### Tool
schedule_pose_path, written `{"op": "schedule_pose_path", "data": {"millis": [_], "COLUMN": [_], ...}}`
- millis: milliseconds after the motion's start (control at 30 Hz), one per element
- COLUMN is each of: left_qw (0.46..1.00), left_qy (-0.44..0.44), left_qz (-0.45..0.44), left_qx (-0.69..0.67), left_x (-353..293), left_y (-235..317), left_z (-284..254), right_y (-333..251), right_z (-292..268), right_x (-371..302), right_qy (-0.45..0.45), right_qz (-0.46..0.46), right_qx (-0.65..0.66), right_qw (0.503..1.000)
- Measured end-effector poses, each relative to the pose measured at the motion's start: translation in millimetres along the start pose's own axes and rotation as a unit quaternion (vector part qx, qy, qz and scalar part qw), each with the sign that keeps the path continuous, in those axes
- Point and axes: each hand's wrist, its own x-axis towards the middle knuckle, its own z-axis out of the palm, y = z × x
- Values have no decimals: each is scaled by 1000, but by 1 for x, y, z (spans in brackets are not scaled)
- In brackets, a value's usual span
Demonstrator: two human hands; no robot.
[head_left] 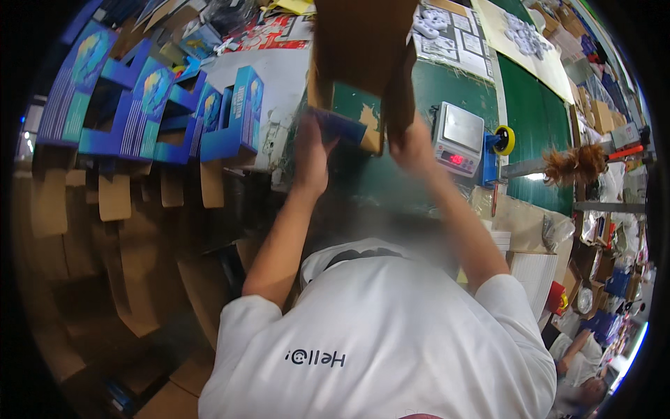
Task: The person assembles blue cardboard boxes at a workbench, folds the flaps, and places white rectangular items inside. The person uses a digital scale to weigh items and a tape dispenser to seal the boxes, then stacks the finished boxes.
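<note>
Between my two hands stands a cardboard box [363,49], brown on the inside, with a flap raised tall and a blue printed panel at its near left corner. My left hand [312,155] is closed on the blue panel, fingers partly hidden behind it. My right hand [413,148] grips the brown side wall on the right, its fingers mostly out of sight and a little blurred. Through the gap between the walls the green table top [352,99] shows.
Several blue printed boxes [146,115] with window cut-outs line the left side, brown flaps hanging. On the right sit a digital scale [458,136], a yellow tape roll [504,140] and a brown bristly tuft [576,165]. Another person [579,359] is at the lower right.
</note>
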Motion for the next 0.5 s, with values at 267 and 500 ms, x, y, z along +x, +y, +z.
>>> {"op": "schedule_pose_path", "data": {"millis": [267, 500], "left_qw": [980, 946], "left_qy": [-11, -263], "left_qz": [-137, 79], "left_qx": [142, 169], "left_x": [-11, 43], "left_y": [19, 41], "left_z": [-25, -5], "right_y": [39, 24], "right_z": [51, 23], "right_x": [-87, -66], "right_qy": [-8, -3], "right_qz": [215, 259], "right_qx": [164, 309], "right_qw": [963, 915]}}
